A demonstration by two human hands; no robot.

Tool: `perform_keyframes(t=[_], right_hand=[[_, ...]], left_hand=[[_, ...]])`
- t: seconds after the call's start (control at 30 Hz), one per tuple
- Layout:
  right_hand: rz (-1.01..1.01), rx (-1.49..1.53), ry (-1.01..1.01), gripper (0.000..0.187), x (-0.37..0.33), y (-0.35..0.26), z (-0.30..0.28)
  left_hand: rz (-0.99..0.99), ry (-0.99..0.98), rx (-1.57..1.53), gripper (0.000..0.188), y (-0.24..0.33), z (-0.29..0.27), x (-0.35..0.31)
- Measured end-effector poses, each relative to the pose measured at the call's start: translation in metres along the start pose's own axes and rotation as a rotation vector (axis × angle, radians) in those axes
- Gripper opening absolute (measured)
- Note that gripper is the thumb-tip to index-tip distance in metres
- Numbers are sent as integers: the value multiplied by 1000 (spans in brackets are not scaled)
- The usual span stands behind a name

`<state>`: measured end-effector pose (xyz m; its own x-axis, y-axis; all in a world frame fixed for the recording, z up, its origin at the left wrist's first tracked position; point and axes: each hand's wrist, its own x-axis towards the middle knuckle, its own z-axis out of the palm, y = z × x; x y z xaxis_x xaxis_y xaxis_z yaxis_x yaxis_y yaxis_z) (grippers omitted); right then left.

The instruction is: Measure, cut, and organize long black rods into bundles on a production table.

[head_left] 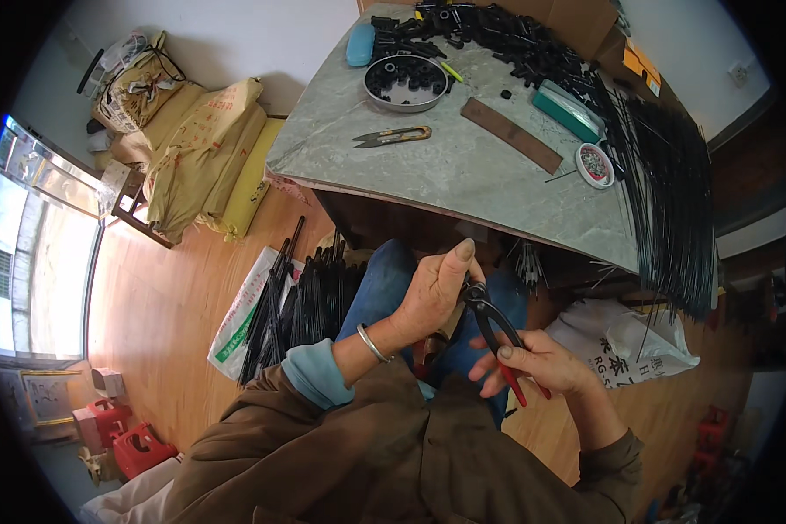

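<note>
In front of my lap, my right hand point(550, 360) grips a pair of pliers point(496, 325) with black jaws and red handle ends; its handles are spread apart. My left hand point(430, 295) is closed just beside the jaws, thumb pointing up, on a small black part point(473, 286) that touches or nearly touches them. The fingers partly cover that part, so its full shape is hidden. Ahead stands a grey marbled table point(323, 131). On it lie thread snips point(395, 136), a flat brown bar point(511, 135) and a metal bowl point(402, 107) of small black parts.
A heap of black parts point(515, 39), a green box point(569, 112), a white dish point(596, 179) of small bits and long black rods point(668, 201) occupy the table's far and right sides. More rods point(323, 297) stand left of my knees. Yellow sacks point(201, 162) are piled at left.
</note>
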<state>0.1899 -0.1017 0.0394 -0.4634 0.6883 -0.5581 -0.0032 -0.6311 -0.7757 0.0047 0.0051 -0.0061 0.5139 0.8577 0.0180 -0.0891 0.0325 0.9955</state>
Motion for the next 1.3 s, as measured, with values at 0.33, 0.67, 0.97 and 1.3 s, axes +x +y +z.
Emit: perform_keyframes(t=[0.33,0.67,0.97,1.3], right_hand=[[61,-4,48,43,-11,-12,13],[41,-67,52,31,-8,-11,10],[33,-6,130,28,10,17,11],[-175,-591,440,23,32,14,6]], left_hand=[[-4,3,-1,64,4,0,-2],[-72,-88,-71,65,5,-2,1],[-133,-157,-119,64,5,0,5],[-134,-121,-173,68,5,-3,19]])
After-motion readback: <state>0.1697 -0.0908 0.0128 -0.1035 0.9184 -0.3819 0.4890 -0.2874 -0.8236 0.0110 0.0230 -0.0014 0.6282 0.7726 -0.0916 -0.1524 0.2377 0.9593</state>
